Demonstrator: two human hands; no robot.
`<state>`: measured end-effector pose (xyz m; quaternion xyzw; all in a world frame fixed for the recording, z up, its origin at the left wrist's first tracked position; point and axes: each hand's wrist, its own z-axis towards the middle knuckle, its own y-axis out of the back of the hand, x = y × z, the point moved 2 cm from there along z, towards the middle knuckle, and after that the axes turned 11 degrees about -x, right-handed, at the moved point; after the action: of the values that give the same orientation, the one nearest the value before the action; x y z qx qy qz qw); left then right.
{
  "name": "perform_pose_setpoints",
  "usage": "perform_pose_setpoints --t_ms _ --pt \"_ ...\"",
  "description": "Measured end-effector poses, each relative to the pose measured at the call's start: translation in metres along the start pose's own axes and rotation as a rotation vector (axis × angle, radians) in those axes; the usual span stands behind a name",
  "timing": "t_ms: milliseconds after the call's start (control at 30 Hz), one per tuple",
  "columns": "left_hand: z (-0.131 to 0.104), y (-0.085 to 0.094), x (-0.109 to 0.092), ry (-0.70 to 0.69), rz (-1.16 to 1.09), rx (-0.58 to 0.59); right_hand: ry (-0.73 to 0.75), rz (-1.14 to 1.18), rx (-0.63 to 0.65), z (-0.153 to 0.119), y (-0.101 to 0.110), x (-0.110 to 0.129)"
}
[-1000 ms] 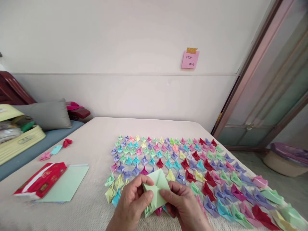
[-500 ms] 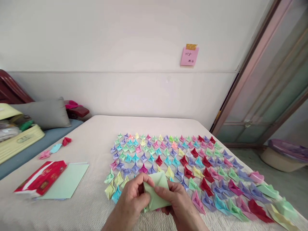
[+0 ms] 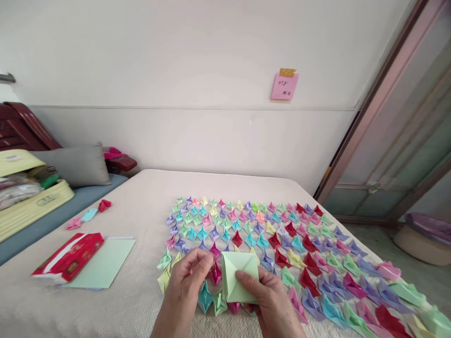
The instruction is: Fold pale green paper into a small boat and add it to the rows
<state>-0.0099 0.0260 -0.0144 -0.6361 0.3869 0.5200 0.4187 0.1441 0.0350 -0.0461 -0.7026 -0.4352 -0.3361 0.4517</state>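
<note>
A pale green folded paper square [image 3: 237,277] is pinched in my right hand [image 3: 268,305], thumb on its lower face. My left hand [image 3: 183,291] is just left of the paper, fingers curled together, not clearly touching it. Both hands hover over the near rows of many small folded paper pieces [image 3: 282,239] in several colours, laid out in a grid on the beige bed cover [image 3: 141,206].
A red packet [image 3: 68,258] lies on a stack of pale green sheets [image 3: 105,263] at the left. Three loose folded pieces [image 3: 88,216] sit further back. A yellow case [image 3: 31,202] and grey pillow [image 3: 73,164] are far left. A pink note [image 3: 284,86] is taped to the wall.
My left hand has come off the green paper and shifted slightly left; the paper now rests in my right hand alone, its flat face turned up. The view shifted a little.
</note>
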Motion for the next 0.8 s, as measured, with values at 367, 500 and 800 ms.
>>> perform_pose_setpoints --t_ms 367,500,800 --pt "-0.001 -0.011 0.016 -0.026 -0.033 0.203 0.054 0.006 0.052 0.001 -0.003 -0.006" --pt "-0.001 -0.011 0.019 -0.014 -0.108 0.072 0.085 -0.025 0.076 -0.003 -0.007 -0.007" --pt "-0.005 -0.012 0.012 0.016 -0.082 -0.066 0.032 0.019 0.07 -0.011 -0.014 -0.005"
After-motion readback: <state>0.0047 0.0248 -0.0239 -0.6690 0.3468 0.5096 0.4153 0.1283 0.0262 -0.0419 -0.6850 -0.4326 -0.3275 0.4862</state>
